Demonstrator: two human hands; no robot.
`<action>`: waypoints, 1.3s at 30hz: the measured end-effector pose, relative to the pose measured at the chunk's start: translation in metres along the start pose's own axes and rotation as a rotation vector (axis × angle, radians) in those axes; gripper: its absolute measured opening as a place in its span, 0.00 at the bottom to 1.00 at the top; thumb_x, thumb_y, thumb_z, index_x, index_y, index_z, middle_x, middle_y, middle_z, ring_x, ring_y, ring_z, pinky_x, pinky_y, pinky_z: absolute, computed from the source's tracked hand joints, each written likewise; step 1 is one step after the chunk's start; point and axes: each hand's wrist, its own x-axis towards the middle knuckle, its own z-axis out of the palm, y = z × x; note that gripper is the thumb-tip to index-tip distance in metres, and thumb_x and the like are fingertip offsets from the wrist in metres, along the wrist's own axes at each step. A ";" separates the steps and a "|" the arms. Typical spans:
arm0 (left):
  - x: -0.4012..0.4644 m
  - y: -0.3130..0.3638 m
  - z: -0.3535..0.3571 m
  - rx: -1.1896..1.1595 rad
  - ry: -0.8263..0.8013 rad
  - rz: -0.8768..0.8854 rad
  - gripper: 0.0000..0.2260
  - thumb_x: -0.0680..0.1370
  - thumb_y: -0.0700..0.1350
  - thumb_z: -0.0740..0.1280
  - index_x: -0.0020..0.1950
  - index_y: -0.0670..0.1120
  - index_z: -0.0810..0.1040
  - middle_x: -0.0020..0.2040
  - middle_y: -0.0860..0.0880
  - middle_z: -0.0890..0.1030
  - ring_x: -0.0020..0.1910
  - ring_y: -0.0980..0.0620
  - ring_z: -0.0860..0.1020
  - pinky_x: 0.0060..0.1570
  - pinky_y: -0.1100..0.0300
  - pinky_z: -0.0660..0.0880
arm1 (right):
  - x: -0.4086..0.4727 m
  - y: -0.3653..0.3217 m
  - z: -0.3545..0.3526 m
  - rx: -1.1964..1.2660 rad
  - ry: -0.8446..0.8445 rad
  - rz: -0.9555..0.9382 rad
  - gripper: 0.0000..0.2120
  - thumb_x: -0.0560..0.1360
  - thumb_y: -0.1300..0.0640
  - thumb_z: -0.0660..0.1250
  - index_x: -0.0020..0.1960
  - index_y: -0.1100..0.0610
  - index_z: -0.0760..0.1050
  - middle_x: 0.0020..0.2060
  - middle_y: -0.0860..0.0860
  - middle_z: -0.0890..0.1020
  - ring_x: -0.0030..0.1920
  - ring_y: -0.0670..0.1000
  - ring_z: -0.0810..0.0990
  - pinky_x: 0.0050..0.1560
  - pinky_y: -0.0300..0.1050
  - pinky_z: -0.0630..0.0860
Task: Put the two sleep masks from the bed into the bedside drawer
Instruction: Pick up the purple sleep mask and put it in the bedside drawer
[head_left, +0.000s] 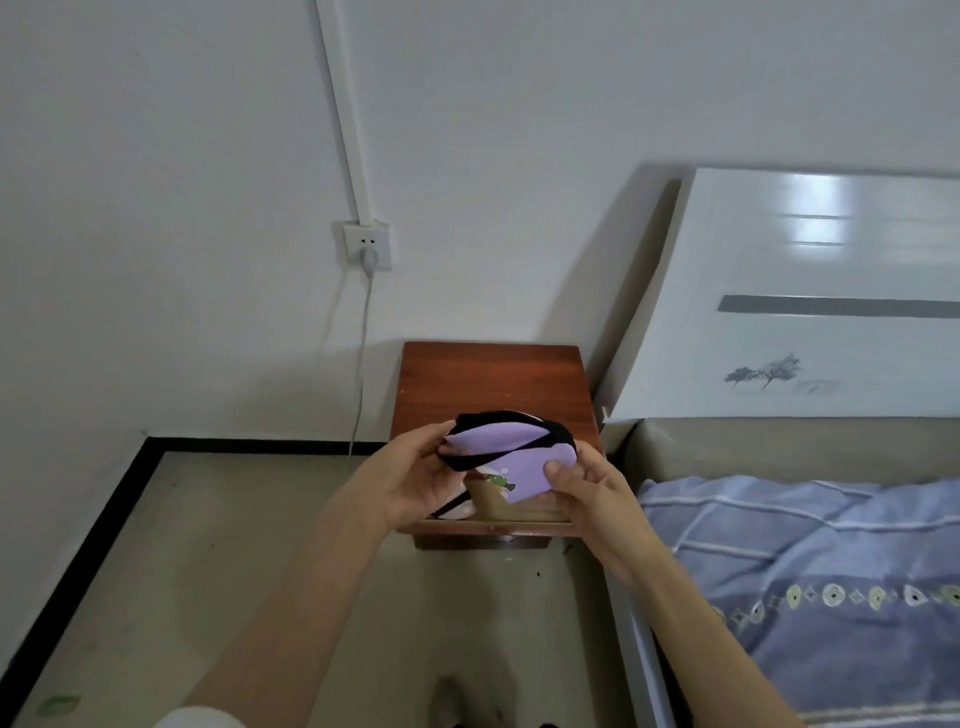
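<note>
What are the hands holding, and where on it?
Both hands grip a purple sleep mask above the open drawer: left hand at its left end, right hand at its right end.

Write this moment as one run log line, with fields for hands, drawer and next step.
hands: left hand and right hand hold purple sleep mask | drawer: open, pink mask inside | next: probably lower it in

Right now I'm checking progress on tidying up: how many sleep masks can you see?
2. A purple sleep mask is held by both the left hand and right hand above the open drawer. A pale mask is partly hidden under the left hand, seemingly already in the drawer.
</note>
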 end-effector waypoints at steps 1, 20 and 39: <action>0.006 0.002 0.001 0.039 -0.018 -0.016 0.06 0.74 0.39 0.66 0.39 0.39 0.78 0.25 0.47 0.79 0.24 0.55 0.78 0.28 0.65 0.78 | 0.006 -0.002 0.000 0.054 0.001 0.002 0.15 0.70 0.59 0.68 0.55 0.60 0.75 0.44 0.55 0.85 0.43 0.53 0.83 0.50 0.48 0.79; 0.090 -0.060 -0.002 0.397 -0.136 0.201 0.10 0.69 0.32 0.70 0.43 0.47 0.79 0.38 0.51 0.80 0.39 0.53 0.82 0.41 0.61 0.79 | 0.077 0.034 -0.050 -0.129 0.188 0.248 0.09 0.73 0.62 0.67 0.52 0.64 0.77 0.51 0.62 0.82 0.51 0.60 0.81 0.54 0.57 0.78; 0.240 -0.176 -0.156 1.594 0.311 0.519 0.21 0.75 0.37 0.63 0.68 0.41 0.66 0.68 0.39 0.70 0.70 0.41 0.64 0.71 0.49 0.58 | 0.209 0.246 -0.149 -0.062 0.505 0.701 0.03 0.73 0.67 0.64 0.44 0.62 0.74 0.46 0.57 0.79 0.44 0.52 0.80 0.49 0.45 0.78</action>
